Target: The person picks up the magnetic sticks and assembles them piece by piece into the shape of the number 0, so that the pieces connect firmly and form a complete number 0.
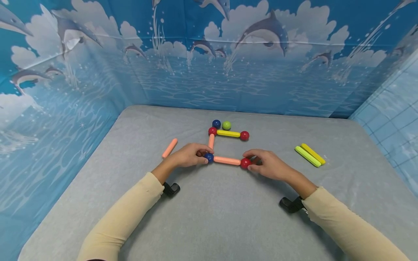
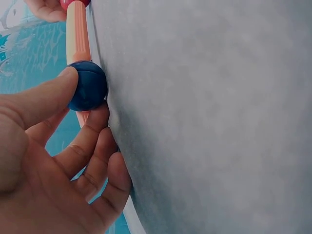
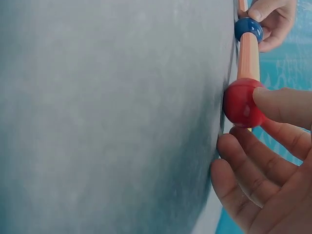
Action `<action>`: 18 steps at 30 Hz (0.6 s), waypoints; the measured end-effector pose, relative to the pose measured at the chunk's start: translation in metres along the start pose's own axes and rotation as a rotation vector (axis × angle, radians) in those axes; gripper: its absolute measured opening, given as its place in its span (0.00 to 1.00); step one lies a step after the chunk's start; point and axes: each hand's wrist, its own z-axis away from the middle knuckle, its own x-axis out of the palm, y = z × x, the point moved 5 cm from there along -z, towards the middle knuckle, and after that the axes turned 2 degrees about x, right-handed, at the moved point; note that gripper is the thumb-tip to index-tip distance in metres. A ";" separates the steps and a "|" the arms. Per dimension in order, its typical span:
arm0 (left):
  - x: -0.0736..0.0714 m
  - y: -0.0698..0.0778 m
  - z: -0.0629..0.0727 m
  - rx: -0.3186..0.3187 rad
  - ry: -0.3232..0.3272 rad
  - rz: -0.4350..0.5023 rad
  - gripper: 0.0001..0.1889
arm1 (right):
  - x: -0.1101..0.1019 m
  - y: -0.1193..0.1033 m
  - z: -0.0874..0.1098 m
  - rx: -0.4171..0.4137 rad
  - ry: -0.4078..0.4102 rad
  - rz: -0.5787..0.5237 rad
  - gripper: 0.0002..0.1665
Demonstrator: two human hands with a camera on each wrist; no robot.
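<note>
Between thumb and fingers, my left hand [image 1: 191,154] pinches a blue ball [image 2: 88,86]. My right hand [image 1: 269,164] holds a red ball [image 3: 243,103] the same way. An orange stick [image 1: 227,160] joins these two balls along the near side. From the blue ball a second orange stick [image 1: 211,142] runs back to another red ball [image 1: 212,131]. That far red ball carries a yellow stick [image 1: 228,133], which ends at a third red ball [image 1: 244,136] on the right. Together they form a shape with its right side unjoined, lying on the grey table.
Behind the far corner sit a loose blue ball [image 1: 216,124] and a green ball [image 1: 226,125]. A loose orange stick [image 1: 169,148] lies beside my left hand. To the right are a yellow-green stick [image 1: 308,156] and a yellow stick [image 1: 313,153], side by side on the grey tabletop [image 1: 209,217].
</note>
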 end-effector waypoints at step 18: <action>0.000 0.001 0.000 -0.032 -0.003 0.022 0.20 | -0.034 0.017 0.019 0.014 0.066 0.019 0.22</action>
